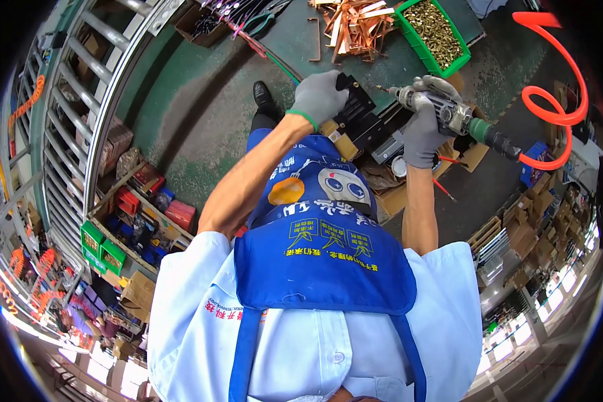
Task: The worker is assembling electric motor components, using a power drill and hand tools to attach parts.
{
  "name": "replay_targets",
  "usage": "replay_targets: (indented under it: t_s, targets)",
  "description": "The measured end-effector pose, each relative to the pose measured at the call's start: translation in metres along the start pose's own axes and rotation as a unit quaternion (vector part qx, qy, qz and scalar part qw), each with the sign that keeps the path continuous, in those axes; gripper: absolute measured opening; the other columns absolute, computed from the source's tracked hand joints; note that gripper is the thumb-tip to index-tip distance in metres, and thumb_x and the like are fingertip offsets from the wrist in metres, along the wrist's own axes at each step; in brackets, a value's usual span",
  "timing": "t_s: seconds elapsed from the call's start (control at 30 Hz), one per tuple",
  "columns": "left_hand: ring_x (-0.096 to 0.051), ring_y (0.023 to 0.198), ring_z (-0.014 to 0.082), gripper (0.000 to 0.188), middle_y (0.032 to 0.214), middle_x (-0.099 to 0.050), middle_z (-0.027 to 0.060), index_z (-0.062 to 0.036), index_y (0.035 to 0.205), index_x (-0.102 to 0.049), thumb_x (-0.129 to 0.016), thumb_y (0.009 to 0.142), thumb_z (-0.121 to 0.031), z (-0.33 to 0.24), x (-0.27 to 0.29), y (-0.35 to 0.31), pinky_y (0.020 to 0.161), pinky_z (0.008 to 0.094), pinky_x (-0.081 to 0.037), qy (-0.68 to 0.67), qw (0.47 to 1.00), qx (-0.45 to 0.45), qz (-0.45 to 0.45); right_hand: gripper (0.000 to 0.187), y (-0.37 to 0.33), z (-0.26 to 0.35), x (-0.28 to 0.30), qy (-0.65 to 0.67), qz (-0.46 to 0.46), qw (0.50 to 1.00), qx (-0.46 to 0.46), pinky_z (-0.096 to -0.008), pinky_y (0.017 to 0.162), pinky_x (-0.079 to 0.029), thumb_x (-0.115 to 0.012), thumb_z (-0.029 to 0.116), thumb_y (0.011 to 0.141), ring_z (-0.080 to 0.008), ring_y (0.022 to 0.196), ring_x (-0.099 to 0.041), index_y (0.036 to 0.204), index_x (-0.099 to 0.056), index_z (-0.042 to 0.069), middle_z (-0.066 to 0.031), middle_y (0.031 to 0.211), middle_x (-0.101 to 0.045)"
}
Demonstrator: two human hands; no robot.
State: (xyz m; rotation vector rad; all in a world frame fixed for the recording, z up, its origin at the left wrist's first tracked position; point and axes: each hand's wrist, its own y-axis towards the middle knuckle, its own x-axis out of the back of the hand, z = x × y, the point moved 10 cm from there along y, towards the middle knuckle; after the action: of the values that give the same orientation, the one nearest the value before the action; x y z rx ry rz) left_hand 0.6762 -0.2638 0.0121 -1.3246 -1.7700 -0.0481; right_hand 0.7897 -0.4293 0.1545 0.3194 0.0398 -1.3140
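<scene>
Blue apron (pixel 325 278), grey gloves (pixel 318 96)

We see a roller conveyor (pixel 105 31); left of it, an orange coiled hose (pixel 28 100); below it, two green bins (pixel 101 249) and a cardboard box (pixel 138 295); right of its lower end, a red box (pixel 179 214); far right of it, piled cardboard cartons (pixel 524 236)
</scene>
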Motion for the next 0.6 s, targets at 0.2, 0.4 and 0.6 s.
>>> replay_targets:
  t_s: [0.2, 0.4, 0.6]
  targets:
    - [-0.066, 0.094, 0.0375, 0.034, 0.096, -0.07, 0.0195, -0.009, 0.104, -0.067, -0.062, 0.082, -0.034, 0.02, 0.005, 0.004, 0.084, 0.045, -0.052, -0.106, 0.994, 0.011, -0.006, 0.032, -0.01, 0.002, 0.006, 0.055, -0.019, 0.998, -0.033, -0.0339, 0.071, -0.058, -0.058, -0.014, 0.074, -0.0186, 0.078, -0.064, 0.104, -0.057, -0.004, -0.0136, 0.091, -0.064]
    - [-0.068, 0.09, 0.0332, 0.031, 0.092, -0.07, 0.0189, -0.0061, 0.1, -0.067, -0.064, 0.081, -0.031, 0.032, 0.011, 0.011, 0.081, 0.0421, -0.052, -0.045, 0.997, 0.051, -0.047, 0.034, -0.017, -0.025, 0.007, 0.034, 0.006, 0.995, -0.094, -0.0297, 0.071, -0.057, -0.061, -0.013, 0.074, -0.0154, 0.08, -0.064, 0.105, -0.057, -0.002, -0.0109, 0.093, -0.064]
    - [-0.069, 0.089, 0.029, 0.033, 0.094, -0.071, 0.0156, -0.006, 0.106, -0.067, -0.063, 0.079, -0.024, 0.037, 0.004, 0.013, 0.082, 0.0366, -0.053, -0.155, 0.986, 0.033, -0.047, 0.035, -0.019, -0.037, 0.007, 0.072, 0.001, 0.993, -0.098, -0.0298, 0.069, -0.057, -0.061, -0.014, 0.073, -0.0153, 0.081, -0.064, 0.106, -0.057, -0.002, -0.0112, 0.093, -0.064]
